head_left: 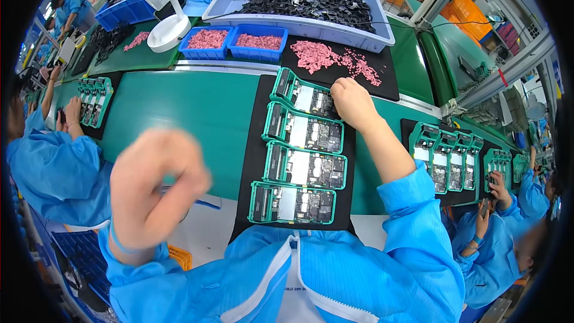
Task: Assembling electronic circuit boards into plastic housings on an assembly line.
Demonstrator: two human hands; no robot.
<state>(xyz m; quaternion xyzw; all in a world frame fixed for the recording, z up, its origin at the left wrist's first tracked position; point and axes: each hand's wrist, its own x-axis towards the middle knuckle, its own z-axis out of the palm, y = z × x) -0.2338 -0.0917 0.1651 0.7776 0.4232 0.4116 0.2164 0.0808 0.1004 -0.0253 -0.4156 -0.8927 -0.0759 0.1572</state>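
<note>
In front of me several green trays stand in a column on a black mat [248,161], each holding a phone-sized circuit board with a silver plate. My right hand [354,103] is closed, its fingertips at the right end of the farthest tray [304,94]; whatever they pinch is hidden. Nearer me are the second tray [305,131], the third tray [306,164] and the nearest tray [293,203]. My left hand [156,188] is raised off to the left, blurred, with thumb and fingers curled together. Anything between those fingers cannot be made out.
Small pink pieces [314,55] lie on a black pad beyond the trays. Two blue bins [258,54] hold more, beside a white fan [168,33]. A large bin [299,22] of black parts stands behind. Co-workers sit left and right with similar trays [445,158].
</note>
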